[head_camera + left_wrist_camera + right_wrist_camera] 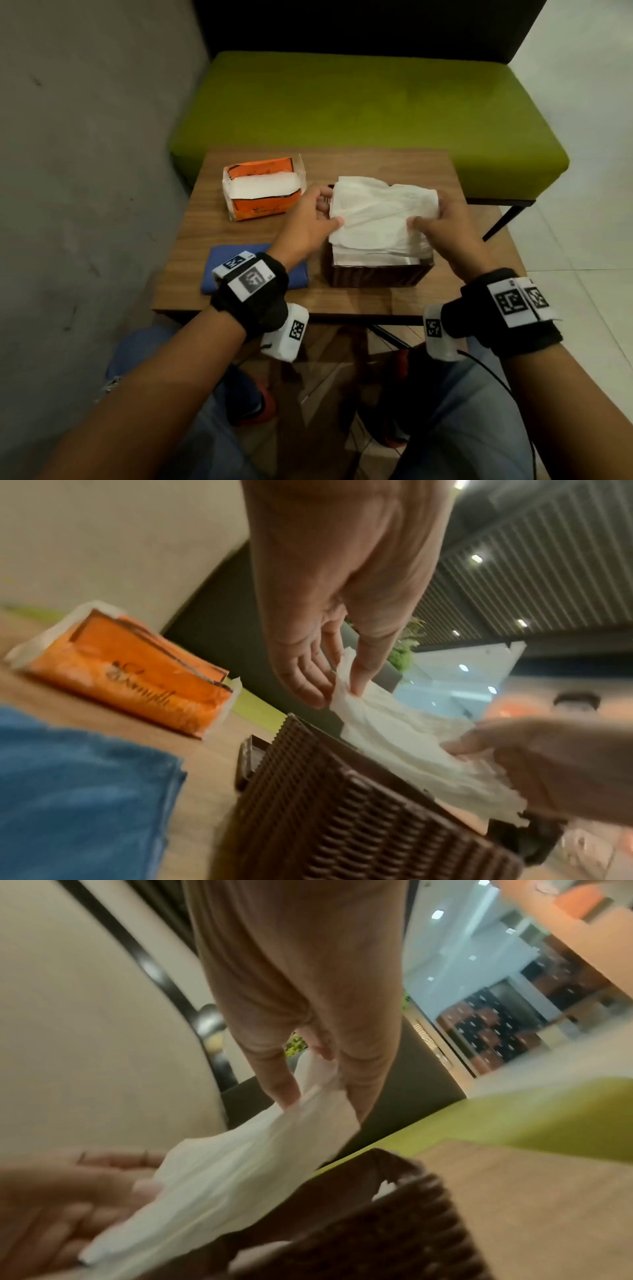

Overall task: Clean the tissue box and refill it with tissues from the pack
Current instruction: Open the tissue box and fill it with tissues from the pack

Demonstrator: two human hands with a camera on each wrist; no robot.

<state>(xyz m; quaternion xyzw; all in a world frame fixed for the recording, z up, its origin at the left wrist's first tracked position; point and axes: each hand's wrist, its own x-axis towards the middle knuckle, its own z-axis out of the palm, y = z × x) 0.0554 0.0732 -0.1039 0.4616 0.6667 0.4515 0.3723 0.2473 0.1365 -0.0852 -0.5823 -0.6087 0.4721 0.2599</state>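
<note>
A dark brown woven tissue box (376,275) (342,818) (394,1218) stands on the wooden table (342,301), its top open. A stack of white tissues (380,216) (404,739) (240,1172) lies over the opening, partly above the rim. My left hand (325,214) (337,693) pinches the stack's left end between thumb and fingers. My right hand (426,214) (315,1091) pinches the right end the same way. The orange tissue pack (262,192) (137,674) lies at the back left, torn open with white tissues showing.
A folded blue cloth (255,267) (78,791) lies on the table near my left wrist. A green cushioned bench (359,102) stands behind the table. A grey wall (85,171) runs along the left. Tiled floor (582,240) lies to the right.
</note>
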